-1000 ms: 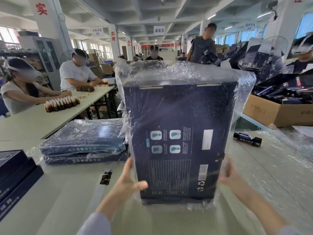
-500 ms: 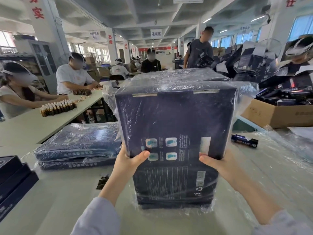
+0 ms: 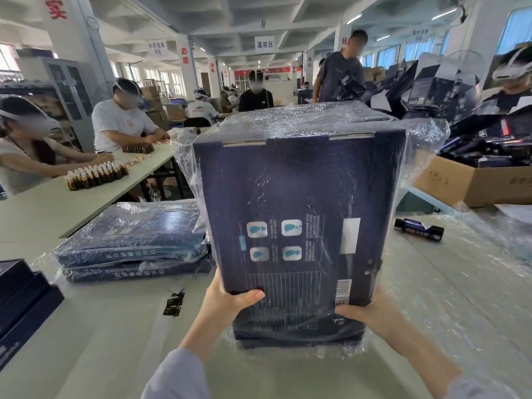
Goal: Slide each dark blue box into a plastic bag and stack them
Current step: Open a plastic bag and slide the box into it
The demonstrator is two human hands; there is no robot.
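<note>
A dark blue box (image 3: 299, 197) stands upright in front of me, its printed back facing me, inside a clear plastic bag (image 3: 426, 145) that covers its top and sides. My left hand (image 3: 230, 298) grips its lower left edge with the thumb on the face. My right hand (image 3: 365, 309) grips the lower right edge. The box's foot rests on loose plastic on the table (image 3: 100, 341). To the left lies a stack of two bagged dark blue boxes (image 3: 135, 240), flat.
Unbagged dark boxes (image 3: 20, 300) sit at the left edge. A small dark tube (image 3: 419, 226) lies at the right on spread plastic sheets (image 3: 475, 283). A cardboard carton (image 3: 475, 180) of dark items stands at the back right. Black scraps (image 3: 174, 302) lie near the stack. Several people work at the neighbouring tables.
My hands moved up from the box's foot onto its lower side edges and took hold. The bag has drawn down over the box, and the box came closer to me.
</note>
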